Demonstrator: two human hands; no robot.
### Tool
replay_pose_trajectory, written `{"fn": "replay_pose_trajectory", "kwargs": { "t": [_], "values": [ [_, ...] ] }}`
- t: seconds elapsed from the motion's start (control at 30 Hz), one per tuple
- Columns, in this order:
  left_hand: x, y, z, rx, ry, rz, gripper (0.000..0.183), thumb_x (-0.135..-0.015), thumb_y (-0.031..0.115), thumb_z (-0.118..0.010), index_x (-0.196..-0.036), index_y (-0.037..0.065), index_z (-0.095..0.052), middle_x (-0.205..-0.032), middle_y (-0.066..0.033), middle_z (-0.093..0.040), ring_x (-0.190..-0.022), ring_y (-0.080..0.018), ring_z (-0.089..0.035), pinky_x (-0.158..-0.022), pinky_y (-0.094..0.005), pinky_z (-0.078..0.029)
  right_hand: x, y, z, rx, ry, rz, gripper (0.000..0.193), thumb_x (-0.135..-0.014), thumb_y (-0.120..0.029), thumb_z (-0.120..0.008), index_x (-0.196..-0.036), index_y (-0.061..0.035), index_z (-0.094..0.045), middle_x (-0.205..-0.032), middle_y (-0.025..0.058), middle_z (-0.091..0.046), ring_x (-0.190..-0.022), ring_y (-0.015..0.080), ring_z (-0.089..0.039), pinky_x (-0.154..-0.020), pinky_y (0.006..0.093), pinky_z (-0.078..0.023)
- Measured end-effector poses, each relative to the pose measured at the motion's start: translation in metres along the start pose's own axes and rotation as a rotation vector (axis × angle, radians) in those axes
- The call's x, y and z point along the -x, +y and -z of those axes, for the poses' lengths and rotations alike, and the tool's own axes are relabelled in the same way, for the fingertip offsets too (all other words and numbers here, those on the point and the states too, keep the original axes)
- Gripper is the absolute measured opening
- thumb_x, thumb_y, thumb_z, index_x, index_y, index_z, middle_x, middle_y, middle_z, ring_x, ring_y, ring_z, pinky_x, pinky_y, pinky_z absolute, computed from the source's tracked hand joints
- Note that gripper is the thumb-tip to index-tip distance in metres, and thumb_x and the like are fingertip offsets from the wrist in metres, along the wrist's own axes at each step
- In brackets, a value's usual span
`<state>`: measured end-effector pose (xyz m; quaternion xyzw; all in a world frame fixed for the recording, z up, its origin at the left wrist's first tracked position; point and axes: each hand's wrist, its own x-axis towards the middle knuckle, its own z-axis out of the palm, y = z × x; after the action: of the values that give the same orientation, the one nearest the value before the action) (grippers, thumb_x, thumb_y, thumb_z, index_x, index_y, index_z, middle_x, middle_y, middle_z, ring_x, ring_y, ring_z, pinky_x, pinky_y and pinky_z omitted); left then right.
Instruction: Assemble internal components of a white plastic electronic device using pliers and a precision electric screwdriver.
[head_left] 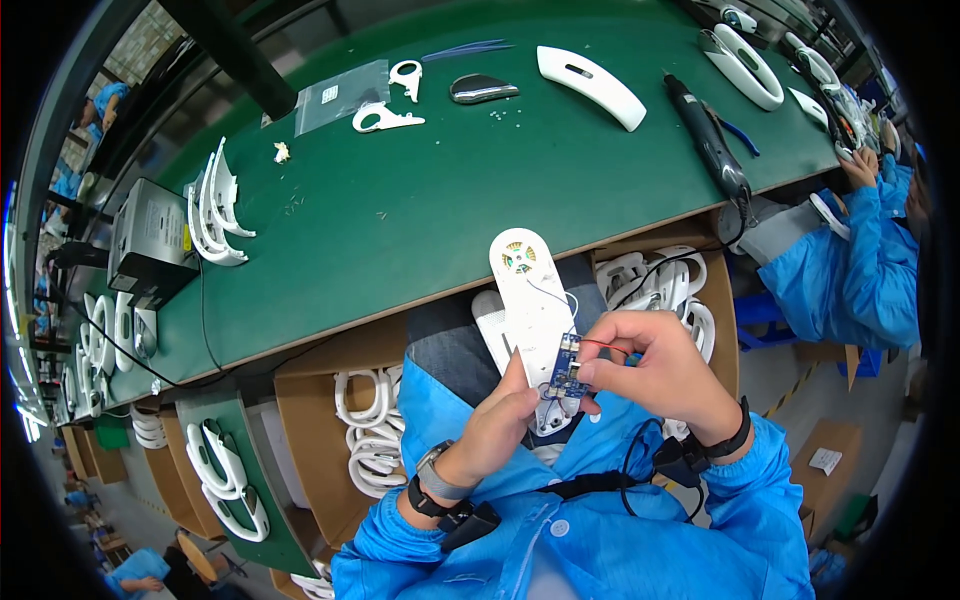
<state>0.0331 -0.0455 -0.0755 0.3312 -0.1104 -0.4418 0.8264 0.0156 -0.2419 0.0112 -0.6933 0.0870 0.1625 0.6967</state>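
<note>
A long white plastic housing (527, 300) with a round end lies over my lap, tilted off the table's front edge. A small blue circuit board (566, 367) sits above its lower part, joined to thin wires. My left hand (500, 412) is closed round the board's lower left side, its thumb by the board's edge; what its hidden fingers touch behind is unclear. At the board's right side, my right hand (655, 368) pinches with thumb and forefinger where a red wire (606, 346) runs in. Its fingertips partly cover the connector. Another white part (488, 318) lies beneath the housing.
On the green table (350, 270) lie a curved white cover (592, 86), an electric screwdriver (708, 140), blue-handled pliers (738, 134), a plastic bag (342, 97) and white brackets (385, 118). Cardboard boxes (312, 440) of white parts flank my lap. A co-worker (840, 250) sits at right.
</note>
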Motion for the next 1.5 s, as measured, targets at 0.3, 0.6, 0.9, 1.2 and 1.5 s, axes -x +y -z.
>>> {"fn": "replay_pose_trajectory", "kwargs": {
  "t": [0.3, 0.6, 0.9, 1.2, 1.5],
  "values": [
    [-0.002, 0.007, 0.002, 0.002, -0.004, 0.036, 0.067, -0.096, 0.037, -0.042, -0.147, 0.000, -0.023, -0.131, -0.0202, -0.052, -0.101, -0.0320, -0.066, -0.093, -0.0441, -0.051, -0.008, 0.000, -0.002, 0.400, 0.053, 0.260, 0.006, -0.080, -0.002, -0.073, -0.085, -0.0016, -0.070, -0.071, 0.0040, -0.068, -0.064, 0.0086, -0.065, -0.057, 0.0231, -0.046],
    [-0.001, 0.000, 0.008, 0.024, -0.071, 0.020, 0.064, -0.103, 0.040, -0.035, -0.152, 0.003, -0.017, -0.134, -0.0169, -0.051, -0.101, -0.0266, -0.065, -0.093, -0.0414, -0.052, -0.013, -0.012, -0.004, 0.626, -0.057, 0.215, 0.008, -0.080, -0.009, -0.072, -0.086, -0.0024, -0.070, -0.078, 0.0115, -0.068, -0.069, 0.0242, -0.068, -0.060, 0.0346, -0.052],
    [0.001, 0.004, 0.003, 0.035, 0.002, 0.015, 0.065, -0.097, 0.031, -0.042, -0.151, 0.001, -0.020, -0.134, -0.0180, -0.047, -0.102, -0.0296, -0.063, -0.093, -0.0432, -0.050, -0.011, -0.008, -0.009, 0.596, 0.053, 0.280, 0.014, -0.074, -0.004, -0.075, -0.088, -0.0015, -0.072, -0.085, 0.0081, -0.058, -0.069, 0.0189, -0.061, -0.061, 0.0298, -0.049],
    [0.007, 0.000, -0.004, -0.154, 0.025, -0.081, 0.054, -0.102, 0.008, -0.040, -0.150, 0.000, -0.015, -0.129, -0.0155, -0.050, -0.098, -0.0198, -0.063, -0.090, -0.0362, -0.052, -0.007, -0.002, -0.016, 0.694, 0.118, 0.351, 0.026, -0.073, -0.009, -0.080, -0.095, -0.0080, -0.066, -0.088, 0.0068, -0.057, -0.071, 0.0212, -0.064, -0.058, 0.0322, -0.051],
    [0.019, 0.003, -0.008, -0.389, 0.064, -0.094, 0.058, -0.103, 0.009, -0.040, -0.152, -0.001, -0.012, -0.143, -0.0121, -0.040, -0.131, -0.0193, -0.042, -0.108, -0.0336, -0.035, 0.000, 0.013, -0.022, 0.863, 0.194, 0.790, 0.025, -0.066, -0.011, -0.081, -0.090, -0.0114, -0.074, -0.083, 0.0008, -0.057, -0.061, 0.0129, -0.059, -0.052, 0.0272, -0.047]
  ]
}}
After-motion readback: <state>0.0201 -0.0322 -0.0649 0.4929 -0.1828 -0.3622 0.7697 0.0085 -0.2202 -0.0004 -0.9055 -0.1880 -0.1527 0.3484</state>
